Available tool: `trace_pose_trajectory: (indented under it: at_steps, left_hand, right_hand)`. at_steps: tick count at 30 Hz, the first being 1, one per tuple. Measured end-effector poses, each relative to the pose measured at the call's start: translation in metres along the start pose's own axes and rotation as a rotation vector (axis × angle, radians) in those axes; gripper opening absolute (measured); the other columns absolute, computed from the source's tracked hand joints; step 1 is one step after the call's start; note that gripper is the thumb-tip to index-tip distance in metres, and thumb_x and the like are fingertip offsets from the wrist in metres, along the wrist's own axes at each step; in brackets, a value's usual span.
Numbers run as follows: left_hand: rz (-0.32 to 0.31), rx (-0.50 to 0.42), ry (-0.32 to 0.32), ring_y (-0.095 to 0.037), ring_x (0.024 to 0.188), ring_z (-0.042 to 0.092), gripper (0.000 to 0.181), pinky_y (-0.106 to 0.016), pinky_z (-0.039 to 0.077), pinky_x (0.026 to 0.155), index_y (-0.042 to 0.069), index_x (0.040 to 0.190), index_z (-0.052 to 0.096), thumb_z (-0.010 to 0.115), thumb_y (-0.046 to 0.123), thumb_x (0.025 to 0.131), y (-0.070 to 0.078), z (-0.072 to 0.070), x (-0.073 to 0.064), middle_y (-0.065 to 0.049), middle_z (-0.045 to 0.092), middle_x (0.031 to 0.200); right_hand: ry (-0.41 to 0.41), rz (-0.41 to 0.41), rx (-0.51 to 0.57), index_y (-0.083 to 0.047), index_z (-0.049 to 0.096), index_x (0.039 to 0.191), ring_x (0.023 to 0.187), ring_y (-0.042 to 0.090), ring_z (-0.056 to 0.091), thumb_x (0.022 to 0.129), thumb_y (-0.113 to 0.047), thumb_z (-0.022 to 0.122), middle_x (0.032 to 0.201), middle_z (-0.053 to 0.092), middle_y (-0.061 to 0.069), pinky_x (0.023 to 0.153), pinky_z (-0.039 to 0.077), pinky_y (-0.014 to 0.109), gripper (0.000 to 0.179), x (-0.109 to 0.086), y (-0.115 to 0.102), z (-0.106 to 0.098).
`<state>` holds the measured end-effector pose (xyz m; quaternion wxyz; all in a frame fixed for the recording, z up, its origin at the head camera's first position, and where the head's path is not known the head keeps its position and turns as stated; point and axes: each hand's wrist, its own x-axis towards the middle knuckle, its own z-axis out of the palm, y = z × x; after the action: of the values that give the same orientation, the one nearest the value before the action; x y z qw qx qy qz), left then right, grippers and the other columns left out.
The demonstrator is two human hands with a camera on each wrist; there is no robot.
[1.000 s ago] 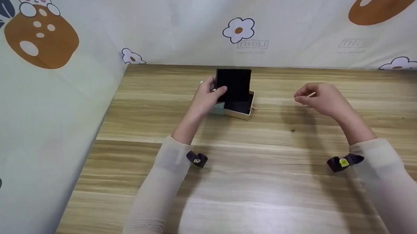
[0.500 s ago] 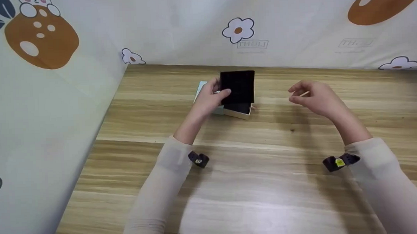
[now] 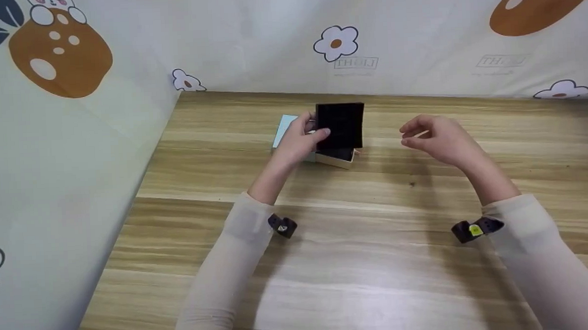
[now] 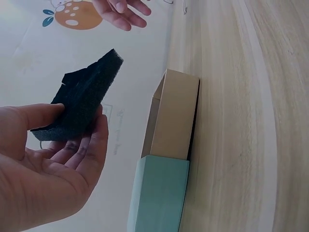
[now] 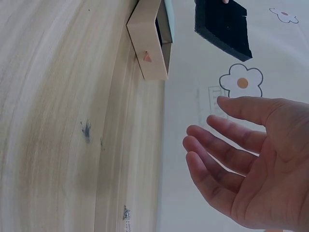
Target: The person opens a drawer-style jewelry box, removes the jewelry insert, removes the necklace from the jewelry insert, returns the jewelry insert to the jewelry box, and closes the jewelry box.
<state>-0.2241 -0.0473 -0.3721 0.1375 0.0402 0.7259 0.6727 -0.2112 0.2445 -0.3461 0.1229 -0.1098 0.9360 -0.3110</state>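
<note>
My left hand point(image 3: 295, 142) pinches a square black foam pad point(image 3: 341, 125) at its left edge, thumb on the near face and fingers behind. In the left wrist view, the foam pad point(image 4: 79, 94) is tilted and has slits in its upper edge. Below and behind it on the table lies a small drawer box: a pale teal sleeve point(image 4: 161, 193) with a beige drawer point(image 4: 176, 116) pulled partly out. The drawer's inside looks dark; the pad and left hand partly cover the box. My right hand point(image 3: 439, 136) hovers to the right, fingers loosely bent, holding nothing.
An orange-pink pull tab point(image 5: 147, 56) sticks out of the drawer's end. The wood-grain table point(image 3: 358, 261) meets a pale patterned curtain point(image 3: 249, 43) behind the box and at the left. A dark knot point(image 3: 412, 183) marks the wood.
My left hand has shifted slightly right and toward me with the foam pad, uncovering more of the teal sleeve. My right hand has moved left, closer to the pad. The box has stayed put.
</note>
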Motion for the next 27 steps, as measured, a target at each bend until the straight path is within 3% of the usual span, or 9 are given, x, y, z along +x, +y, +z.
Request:
trace_pose_trajectory:
  at_steps: [8,15,27]
  left_hand:
    - [0.012,0.055,-0.007,-0.016,0.095,0.064,0.034,-0.023,0.050,0.070,-0.001,0.132,0.049,0.056,0.004,0.099,-0.001,0.001,0.000,-0.020,0.064,0.131]
    - [-0.008,-0.013,-0.033,-0.023,0.106,0.067,0.034,-0.024,0.054,0.075,-0.001,0.132,0.049,0.055,0.003,0.099,-0.001,0.004,0.000,-0.021,0.063,0.132]
    - [0.005,0.072,-0.035,-0.024,0.107,0.067,0.029,-0.025,0.052,0.072,0.001,0.128,0.051,0.056,0.007,0.099,-0.001,0.007,0.000,-0.018,0.064,0.131]
  right_hand:
    - [0.001,-0.015,0.006,-0.002,0.062,0.126,0.111,0.038,0.066,0.099,-0.024,0.061,0.125,0.066,0.022,0.081,0.050,0.027,0.035,0.002,-0.004,0.004]
    - [-0.004,-0.017,0.027,-0.002,0.058,0.131,0.111,0.037,0.066,0.098,-0.024,0.061,0.123,0.067,0.021,0.076,0.047,0.018,0.040,0.003,-0.008,0.005]
    - [-0.017,-0.031,0.054,0.000,0.053,0.135,0.111,0.036,0.066,0.099,-0.023,0.062,0.124,0.067,0.023,0.074,0.045,0.011,0.044,0.006,-0.011,0.008]
